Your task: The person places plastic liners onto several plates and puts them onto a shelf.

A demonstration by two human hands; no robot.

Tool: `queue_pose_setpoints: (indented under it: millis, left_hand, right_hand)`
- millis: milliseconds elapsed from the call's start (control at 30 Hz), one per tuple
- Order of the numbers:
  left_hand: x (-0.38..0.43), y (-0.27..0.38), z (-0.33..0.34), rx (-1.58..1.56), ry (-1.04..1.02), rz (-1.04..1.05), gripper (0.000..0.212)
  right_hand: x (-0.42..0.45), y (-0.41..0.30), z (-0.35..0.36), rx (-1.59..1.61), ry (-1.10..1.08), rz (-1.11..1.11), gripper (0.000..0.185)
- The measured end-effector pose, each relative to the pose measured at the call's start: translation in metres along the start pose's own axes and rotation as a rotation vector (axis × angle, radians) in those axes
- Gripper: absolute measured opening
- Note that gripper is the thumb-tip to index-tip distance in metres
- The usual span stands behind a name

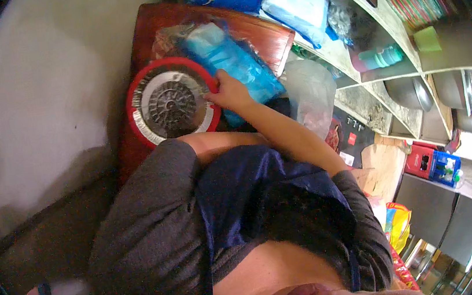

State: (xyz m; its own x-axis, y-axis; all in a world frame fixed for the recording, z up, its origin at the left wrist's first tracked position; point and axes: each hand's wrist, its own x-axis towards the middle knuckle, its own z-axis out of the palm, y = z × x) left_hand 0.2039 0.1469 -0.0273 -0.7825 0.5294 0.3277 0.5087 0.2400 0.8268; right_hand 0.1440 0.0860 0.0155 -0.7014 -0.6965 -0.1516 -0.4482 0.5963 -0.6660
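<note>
My right hand (229, 91) grips the right edge of a round, red-rimmed object (130, 105), thumb and fingers at the rim. It has a pale broken ring and a dark, patterned centre; its exact kind cannot be told. It stands over the left part of a reddish-brown wooden surface (248, 21). Just beyond my fingers lies a blue plastic-wrapped package (249, 71). My left forearm runs to the right behind the right forearm, and the left hand is hidden. I wear a dark blue apron (240, 182).
A pale wall (45, 82) rises at the left. At the upper right are shelves (418, 57) with stacked items, metal bowls and a bottle. A translucent plastic bag or container (312, 90) stands right of the package. White and blue packs (296, 3) lie at the top.
</note>
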Motion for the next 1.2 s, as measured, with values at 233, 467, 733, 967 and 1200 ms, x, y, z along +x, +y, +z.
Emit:
queue_pose_setpoints:
  millis: [233,467,733,967,1200]
  left_hand:
    - [0.014,0.001,-0.006,-0.009,-0.043,-0.089,0.031]
    - [0.04,-0.008,-0.01,-1.483,0.304,-0.75,0.028]
    - [0.108,-0.003,-0.069,-0.649,0.077,-0.282,0.026]
    - [0.112,0.046,-0.148,-1.092,0.116,-0.69,0.023]
    - [0.1,0.043,-0.103,-0.482,0.193,-0.532,0.021]
  right_hand:
    - [-0.041,0.007,-0.082,0.427,0.323,-0.242,0.024]
    - [-0.145,0.058,-0.202,1.433,0.562,0.226,0.033]
    - [-0.199,0.085,-0.162,1.52,-0.027,0.078,0.073]
    - [-0.212,0.18,-0.136,1.572,0.309,0.351,0.062]
    - [-0.214,0.192,-0.121,1.288,1.045,0.64,0.038]
